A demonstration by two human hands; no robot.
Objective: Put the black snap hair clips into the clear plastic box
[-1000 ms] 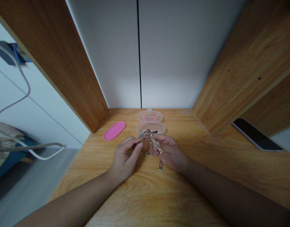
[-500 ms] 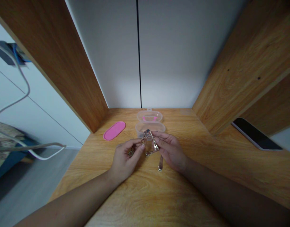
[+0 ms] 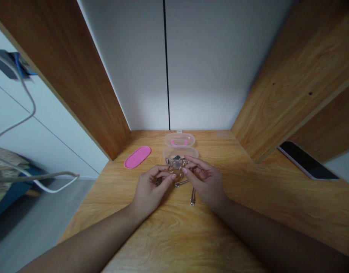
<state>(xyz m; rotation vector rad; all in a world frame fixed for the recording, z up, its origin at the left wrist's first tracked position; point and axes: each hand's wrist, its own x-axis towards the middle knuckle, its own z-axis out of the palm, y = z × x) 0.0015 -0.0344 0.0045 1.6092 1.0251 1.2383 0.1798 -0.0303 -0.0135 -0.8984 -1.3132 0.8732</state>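
Both the left hand (image 3: 148, 187) and right hand (image 3: 207, 182) pinch one metal tool (image 3: 177, 165), fingers nearly closed, just before a clear box (image 3: 180, 139).

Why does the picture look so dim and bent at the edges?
Head view: light falls mostly on the back wall, so the hands and the small metal pieces sit in dull shade; the wide lens bows the wooden side panels outward; the cable at the left edge looks soft.
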